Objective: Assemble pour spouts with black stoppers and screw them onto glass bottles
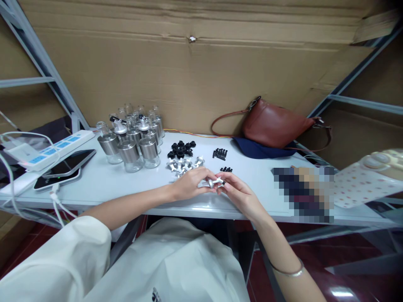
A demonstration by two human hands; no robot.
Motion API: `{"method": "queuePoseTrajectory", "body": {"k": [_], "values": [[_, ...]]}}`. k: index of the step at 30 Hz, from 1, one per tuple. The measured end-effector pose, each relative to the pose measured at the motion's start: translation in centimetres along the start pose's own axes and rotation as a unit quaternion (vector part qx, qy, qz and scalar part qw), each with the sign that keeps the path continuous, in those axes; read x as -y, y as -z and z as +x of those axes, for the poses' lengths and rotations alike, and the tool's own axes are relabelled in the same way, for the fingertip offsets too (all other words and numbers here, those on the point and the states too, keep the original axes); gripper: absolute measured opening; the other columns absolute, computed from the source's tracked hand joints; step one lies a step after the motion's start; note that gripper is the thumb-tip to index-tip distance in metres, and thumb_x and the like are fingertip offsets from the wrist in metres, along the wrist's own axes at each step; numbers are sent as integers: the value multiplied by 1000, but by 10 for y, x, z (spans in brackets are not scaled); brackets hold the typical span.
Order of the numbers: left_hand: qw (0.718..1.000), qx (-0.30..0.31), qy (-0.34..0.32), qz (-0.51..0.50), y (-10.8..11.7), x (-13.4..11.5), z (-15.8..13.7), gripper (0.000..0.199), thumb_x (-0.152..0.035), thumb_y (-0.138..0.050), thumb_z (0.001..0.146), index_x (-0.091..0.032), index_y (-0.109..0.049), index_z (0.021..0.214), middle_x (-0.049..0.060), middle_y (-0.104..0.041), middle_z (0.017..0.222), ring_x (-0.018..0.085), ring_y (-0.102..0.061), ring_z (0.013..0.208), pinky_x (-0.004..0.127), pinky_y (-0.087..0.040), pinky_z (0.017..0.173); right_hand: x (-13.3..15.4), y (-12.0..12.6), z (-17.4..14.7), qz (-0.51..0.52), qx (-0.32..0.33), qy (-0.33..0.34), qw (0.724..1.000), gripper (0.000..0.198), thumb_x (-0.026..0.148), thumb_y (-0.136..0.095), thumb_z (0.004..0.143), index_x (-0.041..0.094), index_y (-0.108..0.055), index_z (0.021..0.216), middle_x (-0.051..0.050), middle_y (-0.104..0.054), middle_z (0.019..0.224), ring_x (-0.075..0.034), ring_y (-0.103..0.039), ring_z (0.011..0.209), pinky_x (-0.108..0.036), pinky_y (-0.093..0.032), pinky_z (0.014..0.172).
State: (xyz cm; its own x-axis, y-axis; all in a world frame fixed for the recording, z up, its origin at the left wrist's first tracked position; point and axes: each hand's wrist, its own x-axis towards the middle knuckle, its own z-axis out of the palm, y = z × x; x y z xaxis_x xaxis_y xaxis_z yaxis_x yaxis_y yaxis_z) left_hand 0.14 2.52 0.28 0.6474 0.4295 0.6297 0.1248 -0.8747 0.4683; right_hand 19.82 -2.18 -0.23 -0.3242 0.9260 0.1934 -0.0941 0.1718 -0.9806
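Close to the table's front edge, my left hand (191, 183) grips a silver-white pour spout (211, 183) between thumb and fingers. My right hand (238, 192) pinches a small black tip piece (223, 182) at the spout's right end; whether it is seated on the spout I cannot tell. Just beyond my left hand lies a cluster of similar silver-white spouts (184, 164). Behind them is a pile of black caps (180, 149). Small black tip pieces lie in two groups, one farther back (220, 154) and a nearer one (226, 170).
Several glass bottles with steel bands (128, 153) stand at the left, two topped with spouts. Left of them are a power strip (59, 150), phones (67, 163) and cables. A brown handbag (273, 123) rests on dark blue cloth (261, 150); a dotted white item (367, 184) is far right.
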Motion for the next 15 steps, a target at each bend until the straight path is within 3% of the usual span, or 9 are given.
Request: {"method": "queuePoseTrajectory", "body": {"k": [9, 15], "values": [[1000, 16, 24, 11, 2, 1, 0, 25, -35, -61, 85, -17, -58, 102, 7, -67, 95, 18, -63, 88, 31, -47, 81, -2, -1, 1, -29, -19, 21, 999, 32, 49, -61, 83, 25, -62, 103, -4, -61, 89, -18, -56, 76, -35, -48, 78], [999, 21, 14, 20, 3, -3, 2, 26, -35, -60, 86, -16, -55, 103, 7, -66, 96, 18, -63, 89, 31, -49, 80, -2, -1, 1, -36, -26, 44, 998, 27, 45, -61, 84, 26, -63, 103, -3, -62, 94, -17, -57, 78, -32, -47, 78]]}}
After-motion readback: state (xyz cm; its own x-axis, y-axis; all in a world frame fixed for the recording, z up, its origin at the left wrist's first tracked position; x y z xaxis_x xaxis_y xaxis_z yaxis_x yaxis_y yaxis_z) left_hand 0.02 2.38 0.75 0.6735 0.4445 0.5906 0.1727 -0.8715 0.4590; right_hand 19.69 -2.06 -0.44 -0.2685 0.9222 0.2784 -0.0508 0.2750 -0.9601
